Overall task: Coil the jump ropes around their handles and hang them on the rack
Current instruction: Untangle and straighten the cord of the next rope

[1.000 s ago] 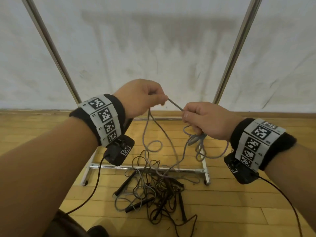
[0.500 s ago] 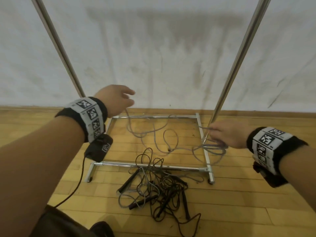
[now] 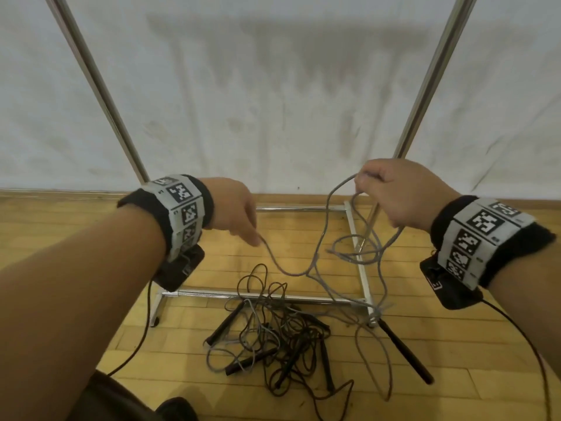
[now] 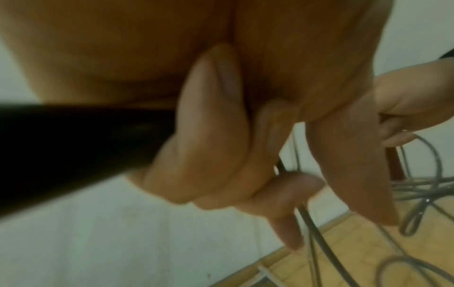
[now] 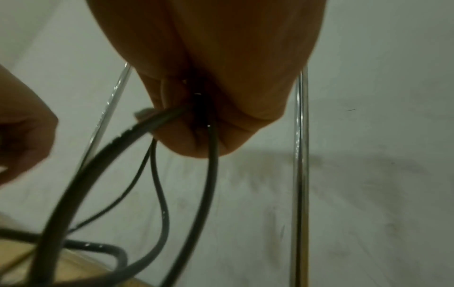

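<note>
A white wall (image 3: 273,86) filled the background above a wooden floor (image 3: 455,344). The rack (image 3: 261,296) stood against the wall, its two shiny uprights cut off by the top edge of the head view, so any hanging bar was out of sight; its base frame lay on the floor. In front of the base sat a pile of jump ropes (image 3: 282,338), black and grey cords so tangled with their dark handles that they could not be counted. One black handle (image 3: 405,349) lay apart from the pile, slanting away from the rack's near right foot.

A grey rope (image 3: 291,273) ran between both hands and sagged in a loop above the floor. The right hand (image 3: 397,192) was raised near the right upright, fingers curled in a fist round several strands of the grey rope; the right wrist view showed cords (image 5: 211,174) dropping from the closed fingers, but was blurred. The left hand (image 3: 233,211) was lower, its fingers pointing down with the rope leaving their tips. The left wrist view, also blurred, showed the cord (image 4: 310,223) passing between the thumb and a finger (image 4: 285,205), seemingly a light pinch
</note>
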Demonstrator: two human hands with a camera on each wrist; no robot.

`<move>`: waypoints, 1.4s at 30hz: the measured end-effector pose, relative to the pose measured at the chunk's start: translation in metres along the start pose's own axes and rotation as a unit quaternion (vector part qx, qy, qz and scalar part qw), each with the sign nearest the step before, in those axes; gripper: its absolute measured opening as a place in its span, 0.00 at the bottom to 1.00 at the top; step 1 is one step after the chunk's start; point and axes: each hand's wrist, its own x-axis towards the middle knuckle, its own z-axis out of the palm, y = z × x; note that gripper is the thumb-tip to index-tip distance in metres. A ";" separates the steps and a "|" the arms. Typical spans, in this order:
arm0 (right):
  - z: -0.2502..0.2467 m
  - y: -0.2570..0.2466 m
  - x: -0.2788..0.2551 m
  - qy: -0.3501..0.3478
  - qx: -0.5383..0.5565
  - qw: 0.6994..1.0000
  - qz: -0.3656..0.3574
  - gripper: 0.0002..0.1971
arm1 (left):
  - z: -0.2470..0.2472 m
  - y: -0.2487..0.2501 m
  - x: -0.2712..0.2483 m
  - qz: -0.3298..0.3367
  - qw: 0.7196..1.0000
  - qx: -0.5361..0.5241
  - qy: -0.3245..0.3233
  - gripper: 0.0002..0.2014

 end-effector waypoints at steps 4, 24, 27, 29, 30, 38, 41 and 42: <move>0.001 0.022 0.006 0.027 -0.015 0.999 0.042 0.15 | -0.010 -0.024 0.001 -0.044 0.993 -0.096 0.051 0.16; 0.034 0.057 0.016 -0.140 -0.241 0.953 0.120 0.15 | -0.019 -0.033 -0.011 0.005 0.692 -0.638 0.339 0.02; 0.037 0.037 0.015 -0.156 -0.246 0.951 0.100 0.15 | -0.017 -0.012 -0.017 0.092 0.746 -0.608 0.257 0.03; 0.041 0.018 0.014 -0.168 -0.200 0.963 0.062 0.20 | -0.017 -0.001 -0.019 0.152 0.755 -0.608 0.192 0.06; 0.042 0.006 0.013 -0.171 -0.146 0.974 0.039 0.24 | -0.017 0.005 -0.020 0.179 0.759 -0.606 0.158 0.07; 0.050 -0.054 -0.001 -0.239 0.383 0.892 0.018 0.12 | -0.025 0.019 -0.019 0.129 0.673 -0.697 0.211 0.03; 0.063 -0.034 -0.007 -0.244 0.204 0.948 0.018 0.15 | -0.041 -0.008 -0.017 0.040 0.498 -0.795 0.343 0.02; 0.068 -0.024 -0.008 -0.256 0.137 0.957 0.022 0.15 | -0.045 -0.019 -0.017 0.005 0.500 -0.775 0.387 0.02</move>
